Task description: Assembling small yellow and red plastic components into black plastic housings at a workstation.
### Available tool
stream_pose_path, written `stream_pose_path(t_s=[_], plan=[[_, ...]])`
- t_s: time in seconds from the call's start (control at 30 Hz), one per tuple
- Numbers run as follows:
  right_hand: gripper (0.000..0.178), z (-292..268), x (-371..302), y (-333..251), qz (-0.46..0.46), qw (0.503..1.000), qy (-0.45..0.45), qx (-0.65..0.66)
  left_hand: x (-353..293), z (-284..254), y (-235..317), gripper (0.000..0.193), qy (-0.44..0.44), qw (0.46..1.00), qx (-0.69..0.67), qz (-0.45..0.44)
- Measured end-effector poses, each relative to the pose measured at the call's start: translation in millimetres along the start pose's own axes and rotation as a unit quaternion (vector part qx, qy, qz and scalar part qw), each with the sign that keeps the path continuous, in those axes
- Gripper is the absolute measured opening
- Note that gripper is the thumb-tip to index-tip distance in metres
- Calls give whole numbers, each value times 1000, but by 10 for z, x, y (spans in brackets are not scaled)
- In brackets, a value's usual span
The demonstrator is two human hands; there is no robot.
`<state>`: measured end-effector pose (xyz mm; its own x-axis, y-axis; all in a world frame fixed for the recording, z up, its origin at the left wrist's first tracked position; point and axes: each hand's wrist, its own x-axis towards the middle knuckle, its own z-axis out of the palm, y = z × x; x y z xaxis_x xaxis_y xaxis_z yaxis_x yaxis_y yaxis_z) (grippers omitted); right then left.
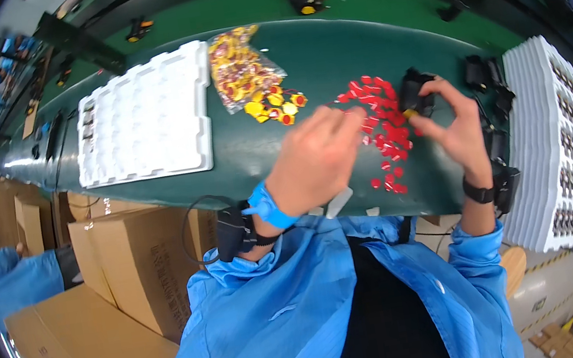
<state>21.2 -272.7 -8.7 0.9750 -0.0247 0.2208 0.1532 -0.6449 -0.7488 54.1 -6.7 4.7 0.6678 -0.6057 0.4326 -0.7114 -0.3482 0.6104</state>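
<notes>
My left hand [318, 163], slightly blurred, is over the bench with its fingers bent together at the near left edge of a scattered pile of small red pieces [389, 118]. Whatever those fingertips may hold is hidden. Between the thumb and fingers of my right hand [457, 128] sits a small black device [415, 90], with a bit of yellow at its lower end by the thumb. Left of the red pile lie several loose yellow and red round parts [275, 106], just below a clear plastic bag [243, 70] full of similar parts.
A white moulded tray [146, 119] lies at the left on the green bench [256, 176]. More black devices [483, 73] line the right side, beside a tall stack of white trays [551, 144]. Cardboard boxes [135, 263] stand at lower left. Co-workers' blue sleeves [14, 278] show at both sides.
</notes>
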Motion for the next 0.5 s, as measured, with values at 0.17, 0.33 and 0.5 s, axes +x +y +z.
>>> stream_pose_path(t_s=[0.17,0.33,0.5], plan=[[37,-1,245,589,-17,995,-78,-67,-179,-709,-608,20,30,964,213,-155],[50,-164,-1,409,-18,997,-23,-75,-591,-1962,-1606,15,141,887,328,-293],[48,25,9,269,-48,993,15,-104,-1201,-3170,-2852,22,106,744,478,-455]])
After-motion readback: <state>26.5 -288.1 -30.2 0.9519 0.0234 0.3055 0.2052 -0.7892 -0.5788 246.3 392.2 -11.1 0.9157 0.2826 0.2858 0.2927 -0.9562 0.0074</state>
